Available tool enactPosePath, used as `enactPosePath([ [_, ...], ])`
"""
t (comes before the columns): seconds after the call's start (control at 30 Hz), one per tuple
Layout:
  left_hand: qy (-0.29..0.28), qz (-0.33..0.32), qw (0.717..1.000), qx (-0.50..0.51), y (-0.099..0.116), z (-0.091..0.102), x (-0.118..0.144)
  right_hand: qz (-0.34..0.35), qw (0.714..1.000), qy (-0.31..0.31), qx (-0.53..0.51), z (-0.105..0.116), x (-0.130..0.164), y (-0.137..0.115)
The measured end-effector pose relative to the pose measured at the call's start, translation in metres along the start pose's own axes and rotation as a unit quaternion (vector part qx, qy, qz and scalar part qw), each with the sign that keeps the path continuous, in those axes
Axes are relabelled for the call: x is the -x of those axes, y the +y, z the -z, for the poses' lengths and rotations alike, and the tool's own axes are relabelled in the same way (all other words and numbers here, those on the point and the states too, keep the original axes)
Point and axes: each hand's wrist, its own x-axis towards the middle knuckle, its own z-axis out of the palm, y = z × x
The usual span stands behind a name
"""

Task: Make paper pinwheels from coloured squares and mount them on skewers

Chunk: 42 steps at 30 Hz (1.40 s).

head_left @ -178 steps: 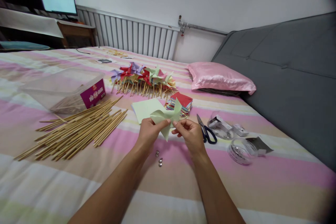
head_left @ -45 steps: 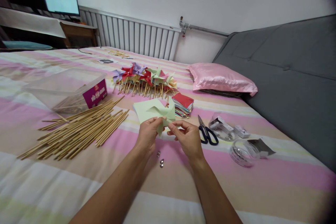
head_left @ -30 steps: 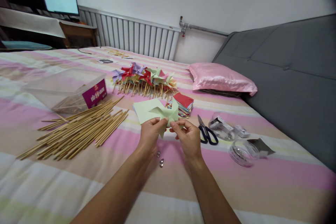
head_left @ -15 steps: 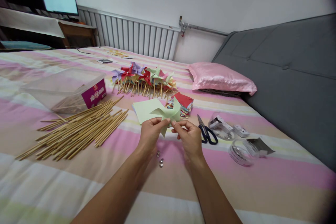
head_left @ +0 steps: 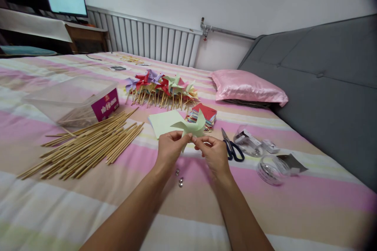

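Observation:
Between my hands is a pale green paper pinwheel (head_left: 192,126) with its blades curled up. My left hand (head_left: 170,150) pinches its near edge from the left. Fingers closed, my right hand (head_left: 212,153) pinches at the same spot near the pinwheel's centre; the fingertips hide what lies there. Behind the pinwheel lie a pale green paper sheet (head_left: 165,121) and a stack of coloured paper squares (head_left: 206,114), red on top. Several small shiny metal pieces (head_left: 180,182) rest on the bed below my wrists. Scissors (head_left: 232,147) with dark handles lie right of my right hand.
At the left, loose wooden sticks (head_left: 88,145) lie before a clear plastic box (head_left: 73,90). Several finished pinwheels (head_left: 161,86) stand in a cluster behind. To the right are clear round containers (head_left: 271,170) and small white boxes (head_left: 269,146). A pink pillow (head_left: 247,86) lies by the grey headboard (head_left: 318,74).
The pinwheel has turned slightly and shifted a little to the right, and its lower blade now shows less. My right hand has moved slightly right. Both hands still pinch the paper.

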Motion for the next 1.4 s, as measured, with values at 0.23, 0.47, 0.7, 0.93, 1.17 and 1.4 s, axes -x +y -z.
enactPosePath([
  [0.23,0.031,0.000,1.000,-0.004,0.000,0.004,-0.003,0.008,1.000,-0.028,-0.007,-0.001,0.004,-0.002],
  [0.47,0.116,-0.011,0.993,0.008,0.000,0.020,-0.019,0.048,0.998,0.033,0.032,0.009,0.004,-0.004],
  [0.7,0.127,-0.029,0.991,-0.005,-0.002,0.022,-0.021,-0.003,0.942,-0.272,0.198,0.004,0.015,0.011],
  [0.93,0.119,-0.022,0.993,-0.004,-0.002,0.019,-0.019,0.011,0.925,-0.292,0.244,-0.015,0.027,0.018],
  [1.17,0.104,-0.005,0.995,-0.006,-0.002,0.017,-0.016,0.040,0.903,-0.279,0.324,-0.017,0.029,0.012],
  [1.4,0.101,0.003,0.995,0.002,0.002,0.015,-0.014,0.080,0.911,-0.298,0.274,-0.007,0.022,0.014],
])
